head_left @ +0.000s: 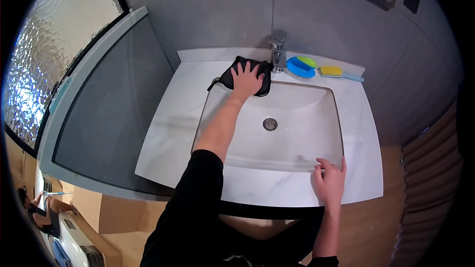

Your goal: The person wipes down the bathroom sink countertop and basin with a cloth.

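Observation:
My left hand [245,80] lies with its fingers spread on a black cloth [262,71], pressing it on the counter at the back left of the sink. The cloth overlaps the basin's rear edge, and a thin strap or corner sticks out on its left. At the front right edge of the white basin [302,138], my right hand [330,182] rests on the rim, fingers apart and partly curled, holding nothing visible. The metal faucet [278,52] stands just right of the cloth.
A blue and green scrub brush [301,67] and a yellow-headed brush [331,71] lie right of the faucet on the white counter [166,133]. A grey panel door [109,104] is at the left, a brown curtain [430,178] at the right. Another person [47,215] shows at the lower left.

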{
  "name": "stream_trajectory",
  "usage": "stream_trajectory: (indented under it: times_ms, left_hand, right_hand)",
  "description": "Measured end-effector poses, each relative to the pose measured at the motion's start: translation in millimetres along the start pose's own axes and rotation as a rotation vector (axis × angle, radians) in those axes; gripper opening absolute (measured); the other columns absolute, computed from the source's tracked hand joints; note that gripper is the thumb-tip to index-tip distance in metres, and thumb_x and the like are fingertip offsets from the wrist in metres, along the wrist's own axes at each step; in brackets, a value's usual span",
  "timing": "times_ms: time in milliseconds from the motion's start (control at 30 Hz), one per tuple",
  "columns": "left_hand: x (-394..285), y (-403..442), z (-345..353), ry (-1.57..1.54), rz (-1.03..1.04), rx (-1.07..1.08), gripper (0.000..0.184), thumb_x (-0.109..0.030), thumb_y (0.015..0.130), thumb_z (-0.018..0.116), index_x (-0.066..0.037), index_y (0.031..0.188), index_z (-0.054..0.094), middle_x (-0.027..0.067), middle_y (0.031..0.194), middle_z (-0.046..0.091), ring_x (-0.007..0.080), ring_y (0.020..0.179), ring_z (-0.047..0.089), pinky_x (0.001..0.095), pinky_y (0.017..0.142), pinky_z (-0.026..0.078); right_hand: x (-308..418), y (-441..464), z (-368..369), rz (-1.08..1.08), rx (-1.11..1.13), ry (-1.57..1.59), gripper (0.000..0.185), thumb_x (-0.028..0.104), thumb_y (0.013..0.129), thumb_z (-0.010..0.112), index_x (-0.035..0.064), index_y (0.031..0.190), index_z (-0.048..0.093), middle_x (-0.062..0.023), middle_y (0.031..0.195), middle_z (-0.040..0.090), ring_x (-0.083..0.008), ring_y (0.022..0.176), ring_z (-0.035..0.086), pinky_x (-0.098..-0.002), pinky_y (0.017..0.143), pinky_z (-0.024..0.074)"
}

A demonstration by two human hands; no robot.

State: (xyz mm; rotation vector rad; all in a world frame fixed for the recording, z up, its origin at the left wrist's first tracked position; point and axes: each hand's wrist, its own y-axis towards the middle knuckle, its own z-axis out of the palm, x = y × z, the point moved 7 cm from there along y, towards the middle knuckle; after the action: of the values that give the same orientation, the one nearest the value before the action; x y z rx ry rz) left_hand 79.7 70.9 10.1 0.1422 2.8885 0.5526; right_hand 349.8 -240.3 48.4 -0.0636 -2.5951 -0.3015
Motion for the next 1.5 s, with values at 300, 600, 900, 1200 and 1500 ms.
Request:
stream_trajectory:
  times_ms: [300,600,900,1200,1500]
  left_hand:
    - [14.7,17.3,-12.2,0.028,-0.257,0.303,0.084,-0.063,0.087,0.047,-0.009,0.149,0.03,0.02,0.156,0.023,0.05,0.141,0.017,0.0676,0.109,0.016]
    - [104.9,13.8,-32.3,0.043,-0.483,0.322,0.092,-0.066,0.087,0.044,-0.003,0.151,0.025,0.0253,0.157,0.015,0.0515,0.142,0.013,0.0632,0.111,0.012]
    - [225.9,2.4,-53.7,0.067,-0.589,0.217,0.089,-0.072,0.084,0.042,-0.015,0.151,0.028,0.0161,0.158,0.018,0.0432,0.145,0.014,0.0551,0.115,0.013]
    - [222.0,-36.6,-65.5,0.052,-0.411,0.203,0.082,-0.068,0.086,0.043,-0.02,0.152,0.028,0.0125,0.159,0.02,0.0386,0.145,0.016,0.0526,0.117,0.012]
    - [197.7,-187.5,-132.5,0.088,-0.279,-0.039,0.082,-0.059,0.094,0.042,-0.007,0.152,0.016,0.0243,0.155,0.02,0.0428,0.14,0.027,0.0514,0.115,0.018]
  right_hand:
    - [-5.7,-1.0,1.8,-0.04,0.0,0.021,0.022,0.016,0.087,0.057,0.004,0.102,0.067,-0.0095,0.075,0.069,-0.0239,0.077,0.065,-0.0434,0.104,0.0351]
    - [-4.4,-0.5,-2.0,-0.045,-0.007,0.073,0.02,0.015,0.086,0.059,0.0038,0.099,0.068,-0.01,0.07,0.067,-0.0257,0.07,0.062,-0.0391,0.098,0.0384]
    - [-3.7,3.2,0.4,0.015,-0.025,0.057,0.023,0.015,0.084,0.06,0.0051,0.103,0.067,-0.0093,0.077,0.069,-0.0273,0.078,0.061,-0.039,0.095,0.0394]
    - [-13.6,3.5,5.8,0.038,0.029,0.068,0.024,0.017,0.084,0.06,0.0048,0.103,0.068,-0.0105,0.076,0.069,-0.0302,0.08,0.06,-0.0386,0.089,0.0413]
    - [-16.0,-4.4,6.8,-0.009,-0.006,0.118,0.026,0.018,0.088,0.058,0.0033,0.108,0.067,-0.0142,0.081,0.069,-0.0336,0.082,0.06,-0.0411,0.086,0.0445]
